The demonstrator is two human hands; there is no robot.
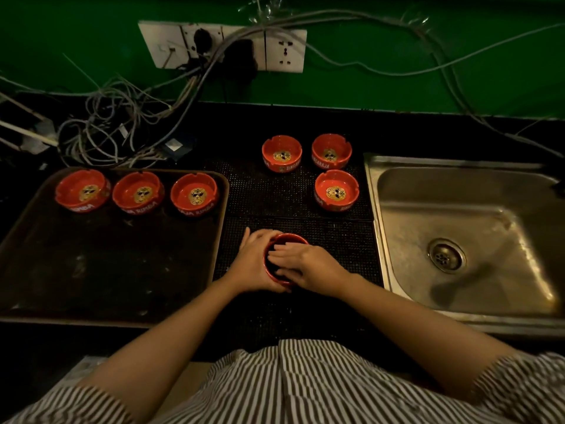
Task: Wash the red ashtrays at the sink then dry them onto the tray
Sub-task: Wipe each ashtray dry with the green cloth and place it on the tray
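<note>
A red ashtray [289, 240] sits over the black mat [336, 237] at the middle of the counter. My left hand [255, 264] grips its left side, fingers curled round the rim. My right hand [308, 266] reaches into the bowl with fingers spread against something dark inside; whether it is a cloth I cannot tell. Three red ashtrays [137, 192] stand in a row at the far edge of the dark tray [107, 270] on the left. Three more red ashtrays [336, 191] stand on the mat beside the steel sink [458, 240].
A tangle of cables [116, 130] lies at the back left under a wall socket panel [223, 45]. The sink drain [446, 256] sits at the basin's middle. My striped shirt [305, 387] fills the bottom.
</note>
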